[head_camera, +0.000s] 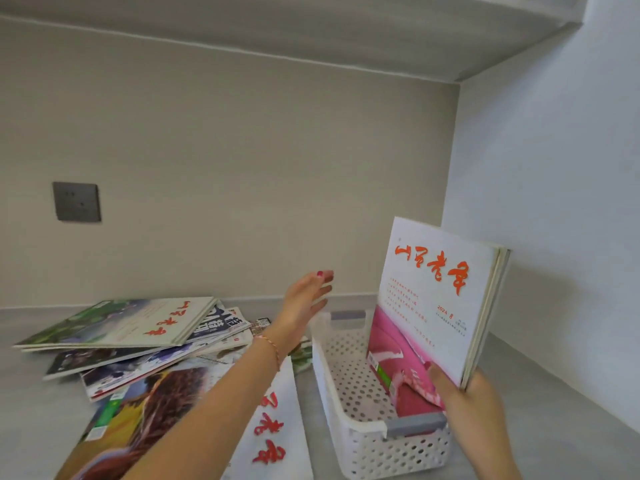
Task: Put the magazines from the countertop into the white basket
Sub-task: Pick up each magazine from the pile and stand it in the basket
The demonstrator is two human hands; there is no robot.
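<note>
My right hand (465, 398) grips the near lower corner of a small stack of magazines (436, 303), white cover with red characters and a pink picture, held upright with its lower edge inside the white basket (349, 386). The perforated basket stands on the grey countertop (31, 410), its long side pointing away from me. My left hand (306, 299) hovers open above the basket's far left corner, fingers spread, holding nothing. To the left lies a loose pile of magazines (131, 337), several overlapping; one with red characters (270, 427) lies under my left forearm.
A beige back wall carries a dark grey socket (77, 201). A white side wall (554, 202) rises just right of the basket, and a shelf or cabinet underside hangs overhead. Bare countertop shows at the front left and right of the basket.
</note>
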